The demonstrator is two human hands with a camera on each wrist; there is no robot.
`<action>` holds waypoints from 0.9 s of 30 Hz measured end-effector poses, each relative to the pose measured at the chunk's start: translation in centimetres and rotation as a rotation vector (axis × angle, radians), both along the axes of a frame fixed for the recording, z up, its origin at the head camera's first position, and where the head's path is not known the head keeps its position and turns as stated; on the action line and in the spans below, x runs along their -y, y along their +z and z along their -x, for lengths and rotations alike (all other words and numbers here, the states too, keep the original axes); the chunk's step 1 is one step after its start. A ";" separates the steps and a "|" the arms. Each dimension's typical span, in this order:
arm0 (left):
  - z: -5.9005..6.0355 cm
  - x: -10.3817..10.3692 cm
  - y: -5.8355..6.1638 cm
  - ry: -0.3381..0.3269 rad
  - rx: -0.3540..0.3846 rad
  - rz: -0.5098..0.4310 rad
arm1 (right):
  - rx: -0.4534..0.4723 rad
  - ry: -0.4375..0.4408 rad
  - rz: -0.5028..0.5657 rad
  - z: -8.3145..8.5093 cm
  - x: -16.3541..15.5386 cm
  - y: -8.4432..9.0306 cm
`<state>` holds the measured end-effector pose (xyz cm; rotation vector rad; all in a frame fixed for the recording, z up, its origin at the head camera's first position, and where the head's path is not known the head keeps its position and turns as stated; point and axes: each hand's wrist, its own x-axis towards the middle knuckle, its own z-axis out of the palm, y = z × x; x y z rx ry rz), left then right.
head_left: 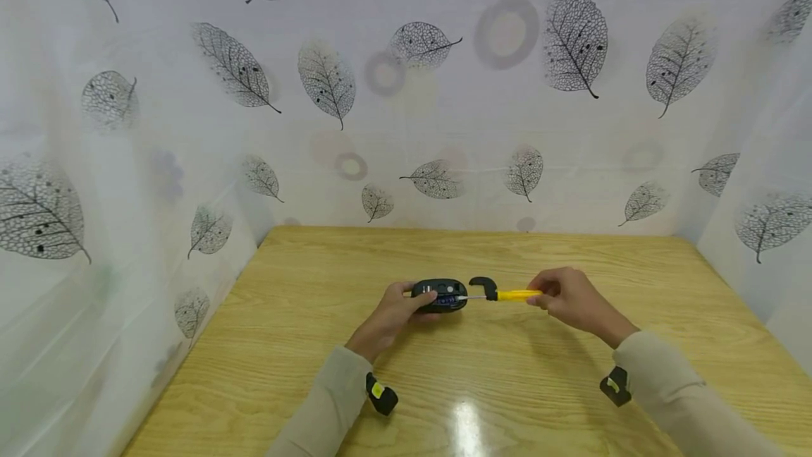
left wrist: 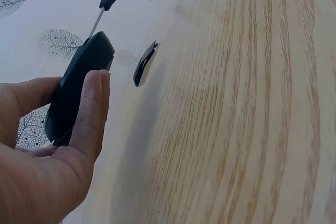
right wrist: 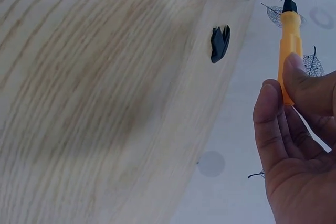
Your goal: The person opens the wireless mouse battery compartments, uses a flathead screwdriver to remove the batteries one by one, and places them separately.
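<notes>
My left hand [head_left: 390, 314] grips a black computer mouse [head_left: 438, 284] with its underside turned up and the thumb lying across it. In the mouse's uncovered battery bay, a dark blue battery [head_left: 447, 300] shows. Between thumb and fingertips, my right hand [head_left: 576, 302] pinches the yellow handle of a screwdriver [right wrist: 290, 38]. Its metal shaft reaches the right end of the mouse at the bay; the exact contact of the tip is too small to tell. Just beyond the shaft lies a curved black battery cover [left wrist: 145, 64], on the table and apart from both hands.
The wood-grain table [head_left: 342, 259] stretches out around both hands. A pale curtain [head_left: 406, 118] with leaf prints hangs behind the table and along both sides. Each wrist carries a small black camera mount [head_left: 382, 395].
</notes>
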<state>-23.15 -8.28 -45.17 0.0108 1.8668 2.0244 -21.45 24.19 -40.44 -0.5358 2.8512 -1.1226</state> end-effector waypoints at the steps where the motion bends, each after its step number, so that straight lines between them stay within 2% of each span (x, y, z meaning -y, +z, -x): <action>1: 0.0 0.0 0.0 0.001 0.004 -0.002 | 0.006 -0.003 0.006 0.0 0.0 -0.1; 8: -0.1 0.0 0.2 0.001 0.017 -0.020 | 0.023 -0.025 0.035 0.0 -0.2 -1.0; 20: -0.1 -0.1 0.4 -0.012 0.031 -0.050 | 0.029 0.014 0.102 0.3 -0.6 -1.8; 27: 0.0 -0.2 0.5 -0.013 0.043 -0.068 | 0.053 0.007 0.124 0.6 -0.9 -2.3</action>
